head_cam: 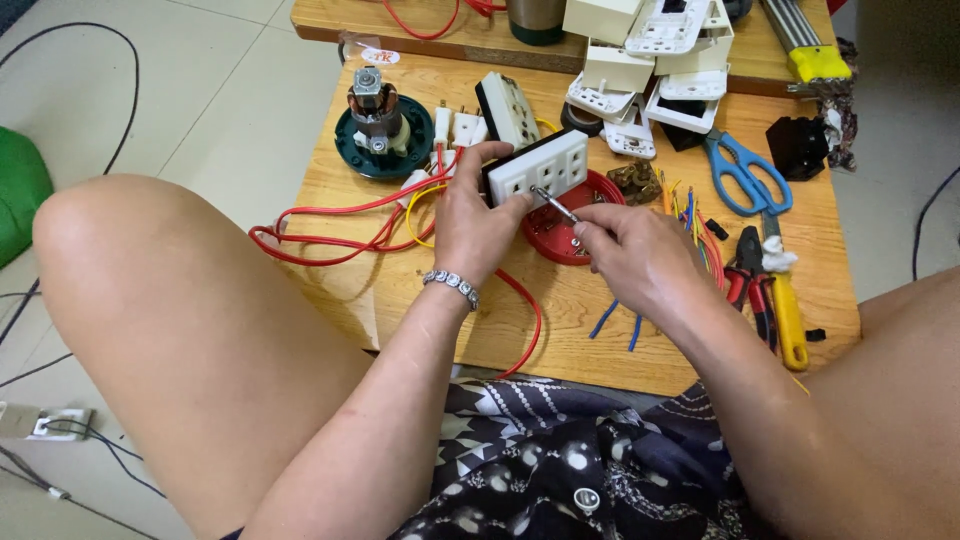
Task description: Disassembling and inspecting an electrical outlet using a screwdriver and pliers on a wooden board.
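Observation:
My left hand (470,215) grips a white multi-socket outlet block (540,166) by its left end, tilted up over a red round base (560,225) on the low wooden table (400,290). My right hand (630,250) pinches a thin metal screwdriver (555,203) whose tip touches the face of the outlet block. A beaded bracelet (452,286) sits on my left wrist. Red wire (330,230) trails from under the block to the left and toward me.
A small electric motor on a green base (378,125) stands at the back left. More white socket parts (640,90) lie at the back. Blue scissors (740,175), pliers (750,265) and a yellow-handled tool (788,315) lie to the right, with loose coloured wire bits (690,215).

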